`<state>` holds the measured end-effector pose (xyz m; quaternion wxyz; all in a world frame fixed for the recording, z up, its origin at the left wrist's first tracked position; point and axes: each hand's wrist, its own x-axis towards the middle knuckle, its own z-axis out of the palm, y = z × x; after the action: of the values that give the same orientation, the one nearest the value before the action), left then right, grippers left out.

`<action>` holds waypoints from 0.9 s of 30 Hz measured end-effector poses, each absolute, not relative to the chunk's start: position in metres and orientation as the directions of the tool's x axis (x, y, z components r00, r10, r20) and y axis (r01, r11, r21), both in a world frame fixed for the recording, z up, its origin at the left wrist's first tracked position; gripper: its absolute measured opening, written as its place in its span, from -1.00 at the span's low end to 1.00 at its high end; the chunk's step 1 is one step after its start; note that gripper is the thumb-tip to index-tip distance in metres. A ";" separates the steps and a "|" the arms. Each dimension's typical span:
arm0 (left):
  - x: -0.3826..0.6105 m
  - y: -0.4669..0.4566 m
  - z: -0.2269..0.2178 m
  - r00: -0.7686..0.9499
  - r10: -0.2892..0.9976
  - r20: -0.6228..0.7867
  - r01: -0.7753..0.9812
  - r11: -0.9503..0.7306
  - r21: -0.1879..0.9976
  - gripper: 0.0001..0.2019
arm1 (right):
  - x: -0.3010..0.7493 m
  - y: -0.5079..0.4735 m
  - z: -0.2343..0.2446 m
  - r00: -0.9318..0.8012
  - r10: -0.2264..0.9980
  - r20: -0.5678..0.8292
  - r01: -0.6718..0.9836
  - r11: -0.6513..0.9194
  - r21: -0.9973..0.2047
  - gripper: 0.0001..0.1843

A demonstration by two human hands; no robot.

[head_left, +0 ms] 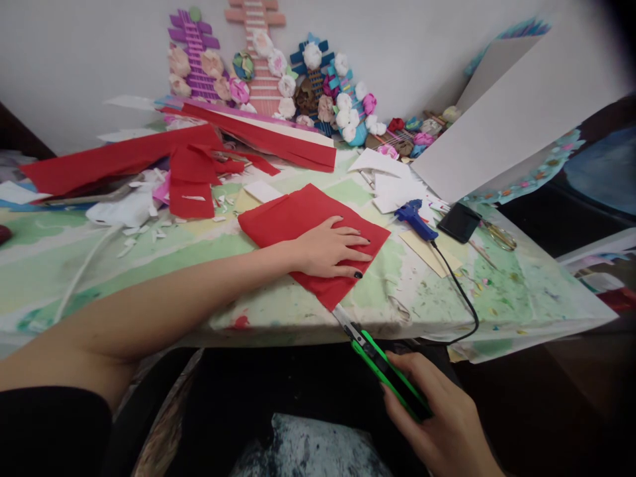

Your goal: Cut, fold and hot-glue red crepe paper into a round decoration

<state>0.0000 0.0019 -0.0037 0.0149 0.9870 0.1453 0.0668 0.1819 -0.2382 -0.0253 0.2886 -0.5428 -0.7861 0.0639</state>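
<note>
My left hand (334,250) lies flat with its fingers spread on a folded piece of red paper or fabric (311,207) at the table's front. In my right hand (437,414) is a green and black utility knife (382,368), held below the table edge. Its blade (342,315) is out and meets the near corner of the red piece; whether it is inside the fold is hidden. The red piece lies with one corner pointing toward me.
A blue glue gun (416,220) with a black cord rests on the right, near a black phone (460,222) and scissors (498,236). Red strips (124,156) and white scraps lie at the left. Decorated guitar shapes (258,59) lean on the wall. A large white board (507,112) stands right.
</note>
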 end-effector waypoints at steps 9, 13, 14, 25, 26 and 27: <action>-0.005 0.003 0.005 0.953 0.275 0.127 0.253 -0.953 0.169 -0.58 | 0.194 -0.244 -0.032 -0.253 0.886 0.388 0.814 0.412 -0.410 -0.75; -0.005 -0.001 0.015 0.978 0.190 0.087 0.163 -0.953 0.256 -0.58 | 0.194 -0.244 -0.030 -0.241 0.877 0.415 0.819 0.414 -0.398 -0.77; -0.002 -0.003 0.017 0.986 0.160 0.046 0.141 -0.949 0.280 -0.58 | 0.194 -0.243 -0.029 -0.243 0.873 0.423 0.820 0.418 -0.392 -0.77; 0.022 -0.007 0.042 0.973 0.018 -0.232 0.124 -0.885 0.450 -0.65 | 0.192 -0.242 -0.019 -0.237 0.869 0.434 0.816 0.421 -0.397 -0.77; 0.022 -0.007 0.043 0.972 0.024 -0.233 0.132 -0.878 0.459 -0.67 | 0.192 -0.242 -0.019 -0.237 0.867 0.437 0.816 0.422 -0.395 -0.77; 0.022 -0.007 0.044 0.973 0.029 -0.228 0.136 -0.872 0.469 -0.69 | 0.192 -0.241 -0.019 -0.240 0.866 0.438 0.816 0.425 -0.393 -0.77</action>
<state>0.0218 -0.0073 0.0436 0.2489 0.9616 0.0427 -0.1075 0.1921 -0.2414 -0.0192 0.3063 -0.5347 -0.7865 0.0414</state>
